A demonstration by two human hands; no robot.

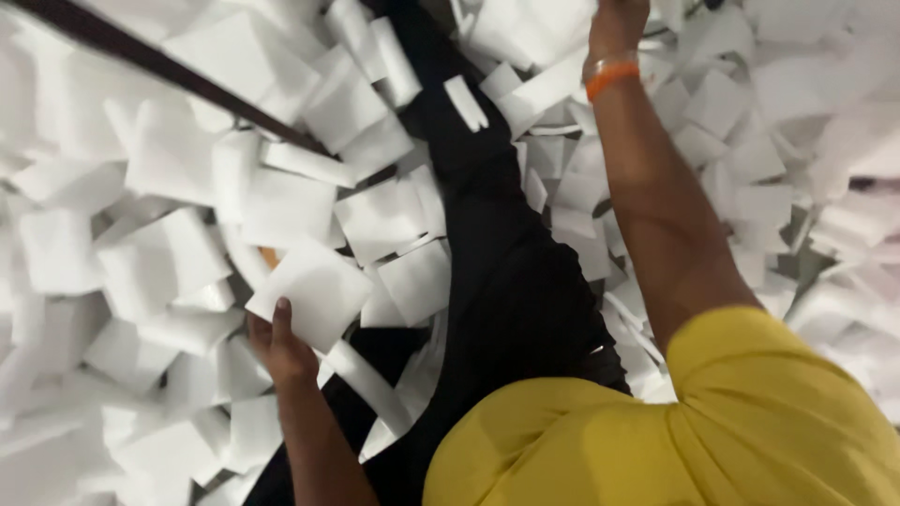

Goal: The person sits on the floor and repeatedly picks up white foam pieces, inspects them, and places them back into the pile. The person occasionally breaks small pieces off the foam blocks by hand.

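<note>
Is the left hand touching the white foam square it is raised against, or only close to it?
Touching. The head view shows the left hand with its thumb lying flat on the face of the white foam square, gripping its lower corner, no gap between them.

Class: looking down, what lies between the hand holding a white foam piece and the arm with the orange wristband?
In the head view, a black-clothed leg with loose foam pieces beside it.

Ground almost wholly buried under a loose heap of white foam blocks (169,253), flat squares and thin strips lying at all angles, overlapping. Dark rod or bar (159,66) crosses the upper-left corner diagonally, partly under the pieces. Light bright and flat, whites washed out toward left and right edges; no wall or window visible
</note>
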